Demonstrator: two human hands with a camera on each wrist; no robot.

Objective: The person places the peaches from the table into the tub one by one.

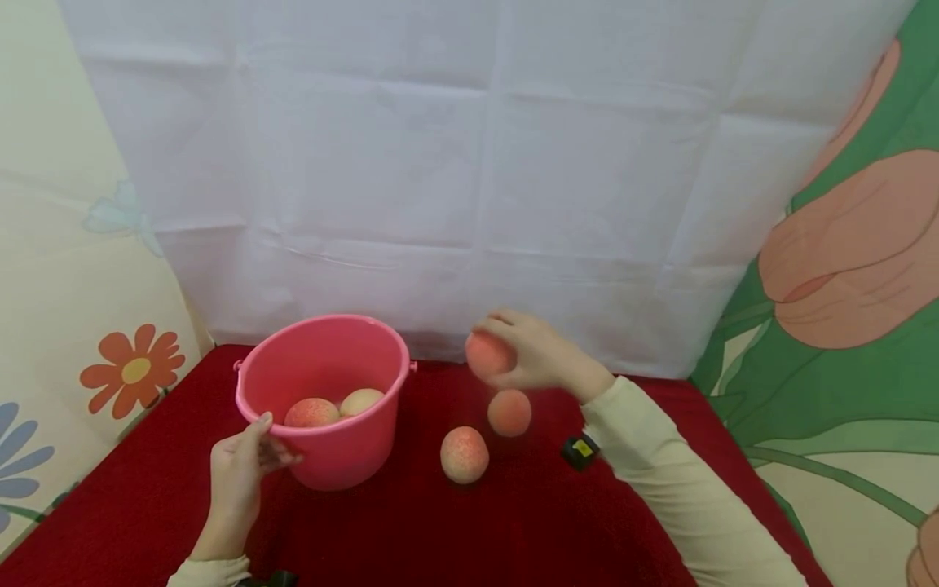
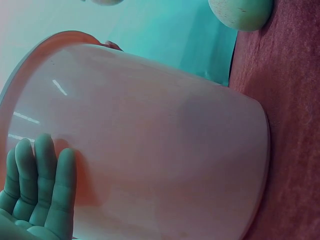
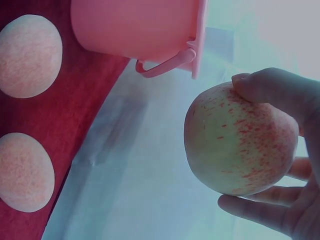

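A pink bucket [image 1: 345, 452] stands on the left of the red cloth, tilted slightly. Two peaches show inside it, one reddish [image 1: 312, 412] and one pale [image 1: 362, 401]. My left hand [image 1: 238, 473] holds the bucket's near rim, the thumb over the edge and the fingers [image 2: 46, 175] along the outer wall. To the right of the bucket, my right hand [image 1: 539, 350] grips a peach [image 3: 240, 142] in the air, thumb on one side and fingers on the other. Below that hand lie two more peaches, a red one [image 1: 509, 412] and a paler one [image 1: 465, 455].
A small black object with a yellow label [image 1: 580, 450] is beside the right sleeve. White fabric [image 1: 469, 163] hangs behind the red cloth [image 1: 469, 538], with flower-printed sheets at both sides. The bucket's handle [image 3: 167, 65] hangs at its rim.
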